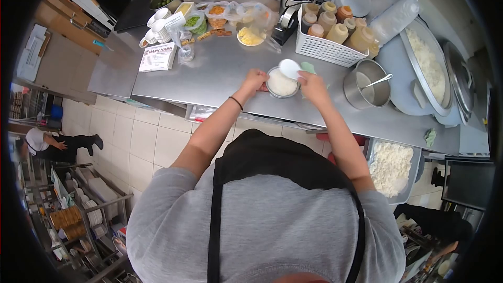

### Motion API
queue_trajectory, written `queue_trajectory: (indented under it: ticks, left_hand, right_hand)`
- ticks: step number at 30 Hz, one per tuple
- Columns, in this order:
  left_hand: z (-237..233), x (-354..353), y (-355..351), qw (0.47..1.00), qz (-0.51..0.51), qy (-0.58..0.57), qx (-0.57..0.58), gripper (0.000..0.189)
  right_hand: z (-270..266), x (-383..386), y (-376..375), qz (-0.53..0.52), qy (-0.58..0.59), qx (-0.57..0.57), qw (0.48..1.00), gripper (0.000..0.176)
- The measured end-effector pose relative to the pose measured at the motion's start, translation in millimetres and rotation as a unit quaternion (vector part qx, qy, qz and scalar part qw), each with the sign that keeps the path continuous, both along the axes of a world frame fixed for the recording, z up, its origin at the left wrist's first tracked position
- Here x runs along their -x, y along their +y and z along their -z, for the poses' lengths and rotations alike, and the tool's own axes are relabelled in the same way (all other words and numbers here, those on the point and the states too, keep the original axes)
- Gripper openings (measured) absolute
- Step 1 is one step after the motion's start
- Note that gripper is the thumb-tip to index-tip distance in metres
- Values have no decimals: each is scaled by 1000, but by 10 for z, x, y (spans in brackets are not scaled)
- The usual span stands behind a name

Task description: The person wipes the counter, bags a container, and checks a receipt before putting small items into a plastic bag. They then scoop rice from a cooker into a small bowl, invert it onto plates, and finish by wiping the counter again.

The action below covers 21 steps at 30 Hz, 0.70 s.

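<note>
Head — left hand (255, 79), bowl (282, 83) — right (313, 85), scoop (290, 67)

Bright even kitchen light, fisheye warp, dark vignetted corners

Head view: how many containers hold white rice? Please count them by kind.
Small bowl: 1
Large cooker pan: 1
Tray: 1
Total: 3
</note>
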<state>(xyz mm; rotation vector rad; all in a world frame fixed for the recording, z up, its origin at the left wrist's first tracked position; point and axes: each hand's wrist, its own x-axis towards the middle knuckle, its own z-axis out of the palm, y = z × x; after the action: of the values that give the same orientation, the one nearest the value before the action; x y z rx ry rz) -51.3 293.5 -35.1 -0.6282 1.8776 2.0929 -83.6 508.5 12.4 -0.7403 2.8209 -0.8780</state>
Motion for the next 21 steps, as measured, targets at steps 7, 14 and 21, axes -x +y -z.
queue_trajectory:
  ticks: [7,14,21]
  left_hand:
    - [361,-280,400,962,-148,31,-225,12]
    - [282,-286,425,969,-147,47,-195,12]
    - [210,-344,461,965,-156,49,-203,11]
  right_hand:
    - [422,-331,-100,84,81,-18,993,28]
    - [77,-52,-105,-2,-40,10,999,24]
    - [150,161,-64,-56,-50,-66,995,25]
